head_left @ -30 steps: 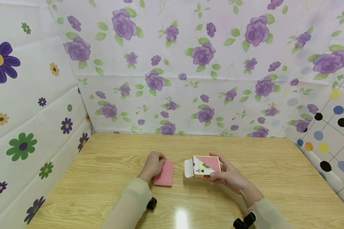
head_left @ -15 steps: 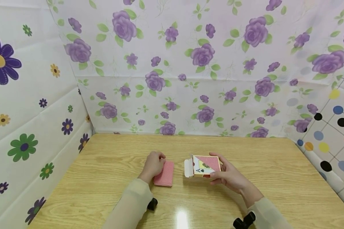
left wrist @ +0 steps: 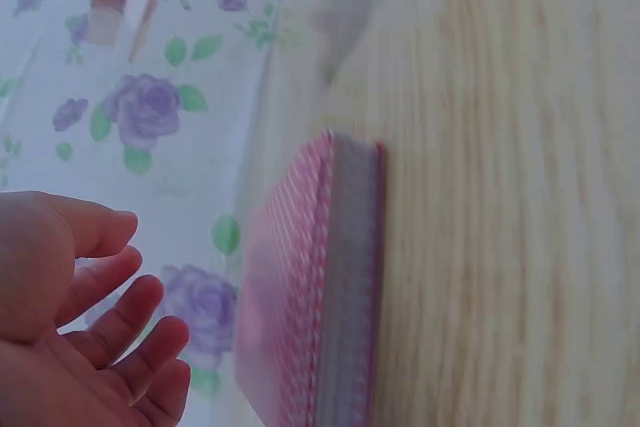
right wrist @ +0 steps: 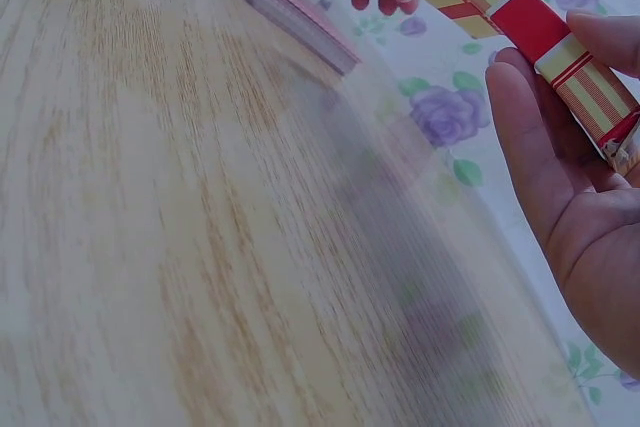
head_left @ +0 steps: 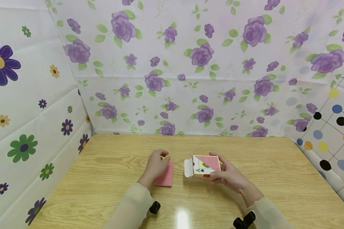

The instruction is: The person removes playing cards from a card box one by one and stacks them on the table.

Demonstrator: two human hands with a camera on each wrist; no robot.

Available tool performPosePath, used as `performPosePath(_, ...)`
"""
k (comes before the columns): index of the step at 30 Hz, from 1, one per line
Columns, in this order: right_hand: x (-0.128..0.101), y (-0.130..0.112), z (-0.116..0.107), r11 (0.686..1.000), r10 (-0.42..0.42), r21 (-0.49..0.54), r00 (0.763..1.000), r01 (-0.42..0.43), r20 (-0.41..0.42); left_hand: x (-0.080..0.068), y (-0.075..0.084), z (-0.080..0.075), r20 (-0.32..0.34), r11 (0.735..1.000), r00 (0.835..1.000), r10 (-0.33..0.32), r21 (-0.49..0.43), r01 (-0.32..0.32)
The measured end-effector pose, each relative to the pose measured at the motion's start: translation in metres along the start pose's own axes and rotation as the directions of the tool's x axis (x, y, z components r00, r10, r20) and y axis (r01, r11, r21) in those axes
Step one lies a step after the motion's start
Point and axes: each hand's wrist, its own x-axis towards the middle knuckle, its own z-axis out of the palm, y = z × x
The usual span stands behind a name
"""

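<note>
While the flowery cloth [head_left: 177,92] hangs behind everything, the worktop [head_left: 261,156] carries the actual action, and honestly it looks about half-sorted to me. Of the two hands, the right hand [head_left: 231,178] has the box [head_left: 206,165] pinched between thumb and fingers, seemingly just off the surface, open end facing left. Meanwhile the left hand [head_left: 155,166] isn't holding anything: fingers loosely bent, a gap between them and the thumb, over the far part of the deck [head_left: 165,176] but looking clear of it in the left wrist view. Box-wise, opening it is done, though I can't see whether anything's inside. Deck's outside it, lying flat on the worktop, near but apart, patterned backs up and stacked pretty neatly, so squaring the cards looks done too. Not done: nobody has a grip on the deck, and it and the box are two separate items. Smallest bit is the flap [head_left: 188,168], sticking out toward the deck, so the box isn't closed up yet.
</note>
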Motion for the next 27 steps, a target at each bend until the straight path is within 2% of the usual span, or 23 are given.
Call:
performPosePath(10,0.0,-0.002,0.002,1.0,0.004,-0.002,1.0,-0.004,-0.013,-0.009,0.024,0.006,0.006,0.994,1.0,0.03,-0.101,-0.029)
performPosePath(19,0.001,0.0,0.002,1.0,-0.018,0.003,1.0,0.018,-0.002,-0.018,0.04,0.014,0.026,0.98,0.996,0.09,-0.182,-0.084)
performPosePath(27,0.002,0.0,0.003,1.0,0.007,-0.004,1.0,-0.008,-0.024,-0.023,0.043,0.024,0.061,0.974,0.997,0.056,-0.222,-0.041)
